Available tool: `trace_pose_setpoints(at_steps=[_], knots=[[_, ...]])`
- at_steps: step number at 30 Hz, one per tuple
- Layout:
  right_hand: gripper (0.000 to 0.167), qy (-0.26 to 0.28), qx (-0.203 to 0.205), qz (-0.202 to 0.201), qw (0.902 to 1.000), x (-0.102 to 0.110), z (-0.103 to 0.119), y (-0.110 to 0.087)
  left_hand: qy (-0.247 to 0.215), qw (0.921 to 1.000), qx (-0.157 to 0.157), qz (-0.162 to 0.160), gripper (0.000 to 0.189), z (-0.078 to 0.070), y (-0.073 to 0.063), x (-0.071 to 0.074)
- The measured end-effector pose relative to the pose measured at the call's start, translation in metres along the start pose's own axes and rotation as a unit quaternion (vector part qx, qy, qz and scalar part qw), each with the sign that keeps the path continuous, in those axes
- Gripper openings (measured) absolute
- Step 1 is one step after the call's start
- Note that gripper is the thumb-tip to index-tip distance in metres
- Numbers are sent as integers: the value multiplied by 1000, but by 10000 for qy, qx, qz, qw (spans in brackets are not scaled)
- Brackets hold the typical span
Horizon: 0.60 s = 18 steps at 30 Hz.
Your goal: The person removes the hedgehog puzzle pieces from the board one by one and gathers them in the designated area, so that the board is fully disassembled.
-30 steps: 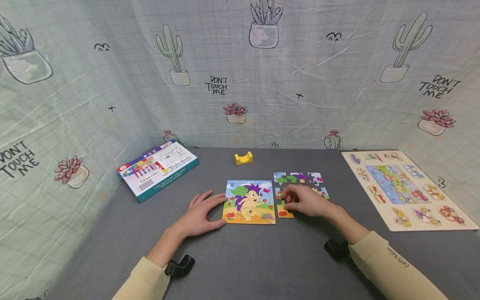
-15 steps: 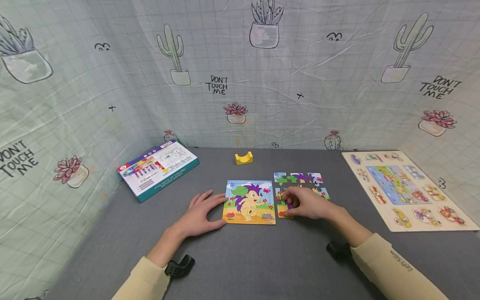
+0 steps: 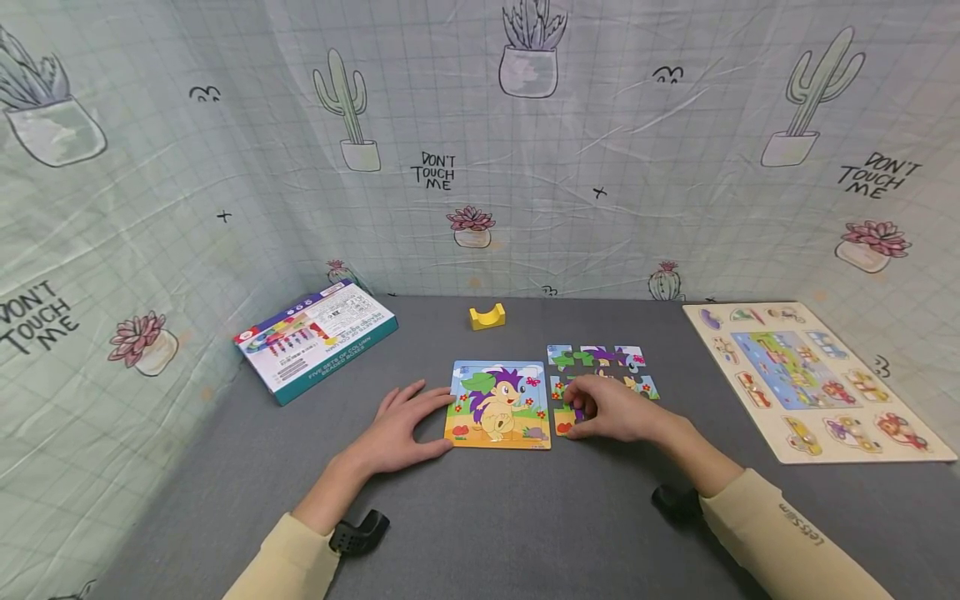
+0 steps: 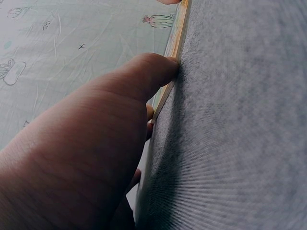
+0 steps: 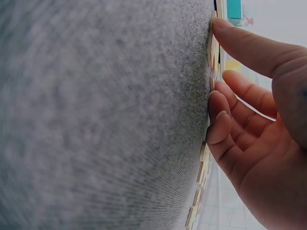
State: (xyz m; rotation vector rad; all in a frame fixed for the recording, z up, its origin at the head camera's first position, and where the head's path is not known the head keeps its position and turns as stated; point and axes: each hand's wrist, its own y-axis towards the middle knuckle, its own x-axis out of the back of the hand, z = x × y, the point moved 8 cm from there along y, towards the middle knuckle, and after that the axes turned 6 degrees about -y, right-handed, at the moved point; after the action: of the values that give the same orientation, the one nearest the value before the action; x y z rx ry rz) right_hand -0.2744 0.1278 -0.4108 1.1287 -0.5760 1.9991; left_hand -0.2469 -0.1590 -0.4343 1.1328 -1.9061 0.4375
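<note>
The left hand (image 3: 401, 429) lies beside the square hedgehog puzzle (image 3: 498, 404), its thumb and index finger touching the left edge. In the left wrist view the thumb (image 4: 160, 67) meets the side of that board. The right hand (image 3: 618, 406) is over the loose jigsaw pieces just right of the board. Between its thumb and curled fingers is a piece showing purple and orange, next to the red-mushroom piece (image 3: 563, 421). Seen from the right wrist, the thumb tip touches a thin puzzle piece (image 5: 211, 45) lying flat on the cloth. The hand partly covers the lower pieces.
Several more puzzle pieces (image 3: 597, 355) form rows behind the right hand. A yellow arched block (image 3: 487, 317) stands at the back. The boxed toy (image 3: 315, 342) is at left, a wooden peg puzzle board (image 3: 765, 433) at right. A printed curtain hangs behind the grey tabletop (image 3: 495, 525).
The right thumb has moved slightly down and forward along the bottom-row pieces, and a purple patch now shows between thumb and fingers. The left hand and the hedgehog puzzle have stayed still.
</note>
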Motion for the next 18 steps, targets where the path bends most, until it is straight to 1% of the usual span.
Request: trace_pose_setpoints(at_steps=[3,8,14,18], knots=[[42,28,-10,7,10000,0,0,0,6,10000,25,21,68,0,0,0],[44,68,-74,10,9999,1,0,-1,-4,10000,-21,-9,67,-2,0,1],[45,109,-182,-88,9997,8,1,-1,-15,10000,31,12,68,0,0,1],[44,183,-171,-166,9995,12,2,1,-18,10000,14,5,68,-1,0,1]])
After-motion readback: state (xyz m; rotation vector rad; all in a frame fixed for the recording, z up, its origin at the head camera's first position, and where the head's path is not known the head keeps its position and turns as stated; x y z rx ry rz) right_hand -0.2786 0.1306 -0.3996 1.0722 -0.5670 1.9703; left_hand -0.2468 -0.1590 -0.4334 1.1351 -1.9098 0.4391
